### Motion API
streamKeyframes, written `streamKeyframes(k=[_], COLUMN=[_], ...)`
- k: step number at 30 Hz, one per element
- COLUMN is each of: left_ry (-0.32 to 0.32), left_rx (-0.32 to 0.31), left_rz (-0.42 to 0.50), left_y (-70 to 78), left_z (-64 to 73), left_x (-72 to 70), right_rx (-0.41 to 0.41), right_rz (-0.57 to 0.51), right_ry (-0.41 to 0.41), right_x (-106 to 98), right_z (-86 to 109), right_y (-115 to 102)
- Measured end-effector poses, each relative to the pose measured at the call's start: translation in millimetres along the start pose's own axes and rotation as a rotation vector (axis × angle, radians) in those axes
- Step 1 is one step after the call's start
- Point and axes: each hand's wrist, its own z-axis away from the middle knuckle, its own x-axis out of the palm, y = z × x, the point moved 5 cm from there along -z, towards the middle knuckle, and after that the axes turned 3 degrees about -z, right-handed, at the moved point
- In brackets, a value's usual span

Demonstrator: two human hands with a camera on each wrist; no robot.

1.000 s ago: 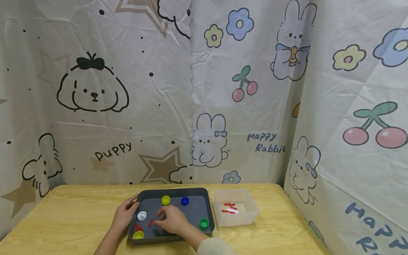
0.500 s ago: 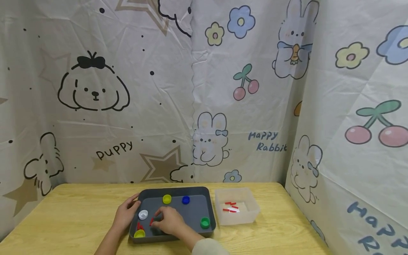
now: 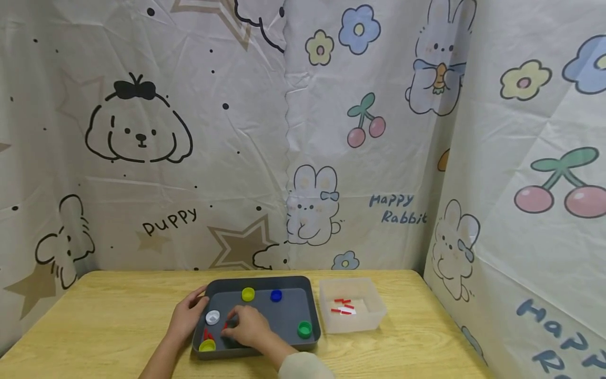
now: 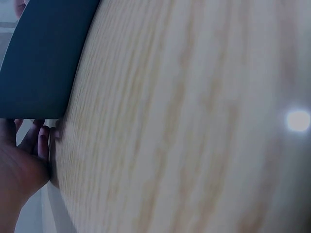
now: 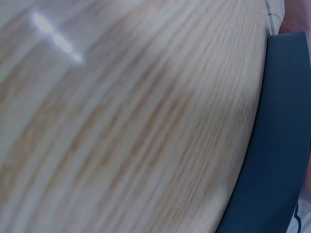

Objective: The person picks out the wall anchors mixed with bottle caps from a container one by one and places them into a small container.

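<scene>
In the head view my left hand holds the left wall of a dark grey tray. The left wrist view shows its fingers bent against the end of the tray. Over the tray's left half, my right hand pinches a short red stick, mostly hidden by finger and thumb. More red sticks lie by the left wall, between a white bottle cap and a yellow bottle cap. Another yellow cap and a blue cap are farther back. A green cap sits front right.
A translucent plastic box stands just right of the tray, with several red sticks and a white piece inside. Both are on a wood-grain table. A printed curtain hangs behind and to the right.
My right hand has moved slightly left to the lone red stick, and its fingertips have come together on it. The left hand has stayed on the tray.
</scene>
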Motion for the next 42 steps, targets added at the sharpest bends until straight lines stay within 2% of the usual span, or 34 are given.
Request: streamKeyframes(k=[15, 26, 34, 42], left_ry=[-0.004, 0.002, 0.002, 0.003], left_rx=[0.003, 0.005, 0.019, 0.004], left_rz=[0.000, -0.008, -0.016, -0.005], left_y=[3.0, 1.9, 3.7, 0.2], left_z=[1.5, -0.2, -0.1, -1.2], left_x=[-0.9, -0.1, -0.3, -0.6], right_rx=[0.026, -0.002, -0.014, -0.020], right_rz=[0.126, 0.175, 0.165, 0.153], right_ry=[0.015, 0.033, 0.043, 0.020], right_x=[3.7, 2.4, 0.6, -5.1], right_z=[-2.1, 1.1, 0.7, 1.2], right_y=[-4.4, -6.4, -6.3, -4.9])
